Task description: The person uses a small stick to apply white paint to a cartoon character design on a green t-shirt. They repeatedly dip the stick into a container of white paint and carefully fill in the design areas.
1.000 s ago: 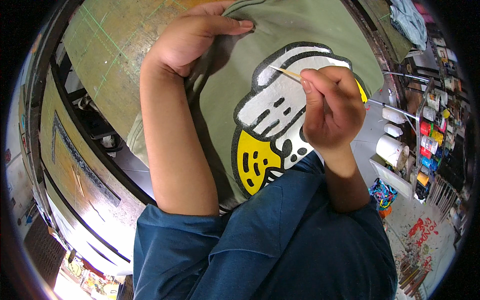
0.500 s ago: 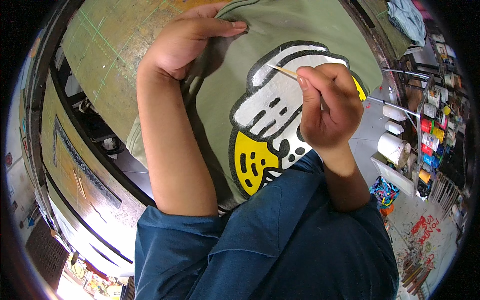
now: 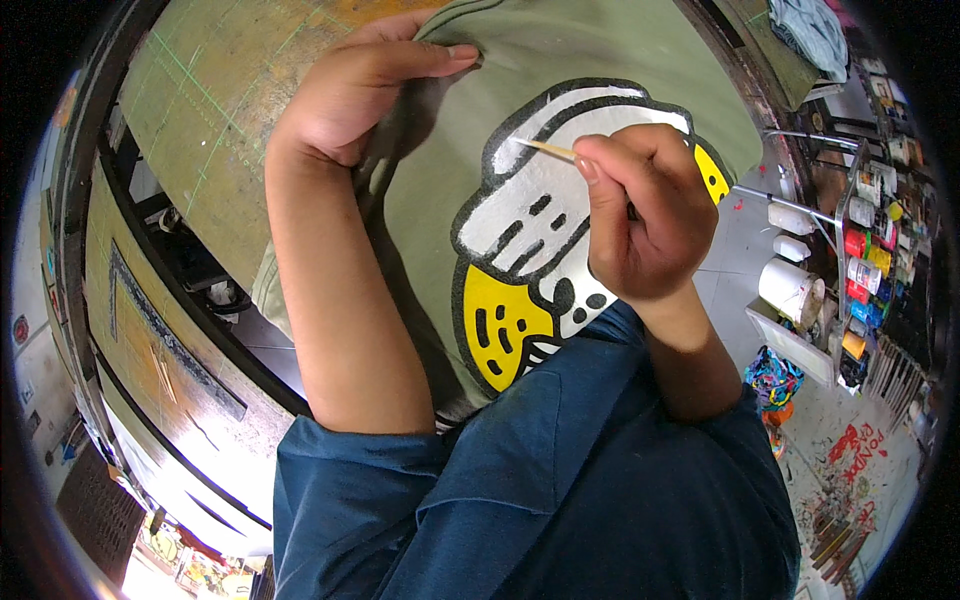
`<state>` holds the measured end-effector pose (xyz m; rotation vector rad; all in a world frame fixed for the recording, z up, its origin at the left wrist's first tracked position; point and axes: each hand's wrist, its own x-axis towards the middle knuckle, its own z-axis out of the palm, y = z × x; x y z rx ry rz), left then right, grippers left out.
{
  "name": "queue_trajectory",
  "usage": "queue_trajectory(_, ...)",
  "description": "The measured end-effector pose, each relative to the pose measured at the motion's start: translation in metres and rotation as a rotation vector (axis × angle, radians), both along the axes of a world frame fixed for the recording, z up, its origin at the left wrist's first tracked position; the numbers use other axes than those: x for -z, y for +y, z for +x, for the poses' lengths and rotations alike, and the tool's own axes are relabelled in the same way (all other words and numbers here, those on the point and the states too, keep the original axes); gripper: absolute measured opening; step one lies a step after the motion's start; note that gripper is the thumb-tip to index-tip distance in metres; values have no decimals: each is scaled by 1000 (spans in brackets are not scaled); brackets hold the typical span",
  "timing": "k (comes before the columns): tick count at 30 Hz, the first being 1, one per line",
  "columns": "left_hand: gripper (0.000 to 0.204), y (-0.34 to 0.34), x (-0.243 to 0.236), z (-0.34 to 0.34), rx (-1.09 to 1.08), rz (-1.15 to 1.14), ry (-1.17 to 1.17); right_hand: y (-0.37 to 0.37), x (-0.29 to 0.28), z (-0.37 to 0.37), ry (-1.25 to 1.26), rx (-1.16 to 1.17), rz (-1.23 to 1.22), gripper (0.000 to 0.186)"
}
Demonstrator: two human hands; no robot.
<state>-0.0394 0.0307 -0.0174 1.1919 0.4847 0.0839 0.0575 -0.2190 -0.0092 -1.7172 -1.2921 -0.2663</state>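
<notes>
An olive-green piece of fabric point(image 3: 420, 250) with a big white, yellow and black cartoon print point(image 3: 520, 215) lies before me, its near part against my body. At the far left, my left hand point(image 3: 365, 90) grips the fabric's edge, thumb on top and the other fingers hidden beneath. Over the print, my right hand point(image 3: 650, 210) pinches a thin pointed wooden stick point(image 3: 545, 150), like a toothpick or skewer. The stick's tip is at the white area inside the upper left black outline; whether it touches I cannot tell.
Under the fabric is a worn board point(image 3: 220, 130) with green lines. To the left, another board holds a dark angled strip point(image 3: 170, 320) and thin sticks point(image 3: 162, 372). A rack of paint containers point(image 3: 865, 250) and a white bucket point(image 3: 785, 285) stand at the right, beside a paint-spattered floor point(image 3: 830, 430).
My right hand has shifted slightly left, and the stick's tip sits a little lower left on the white area. My left hand and the fabric have also drifted slightly left in view.
</notes>
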Motion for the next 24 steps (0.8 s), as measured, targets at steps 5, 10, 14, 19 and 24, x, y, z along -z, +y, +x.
queue_trajectory(5,44,5,5,-2,-7,35,-22,1,-1,1,-25,18,27,21)
queue_trajectory(10,44,1,-1,0,-14,62,-3,2,1,0,8,16,50,19)
queue_trajectory(14,45,3,2,-1,-11,60,-19,2,-2,-1,20,18,50,16)
queue_trajectory(19,44,3,-1,-1,-10,97,9,1,-8,2,51,-11,13,15)
queue_trajectory(24,43,2,1,-1,-15,86,2,0,-7,1,136,-100,6,16)
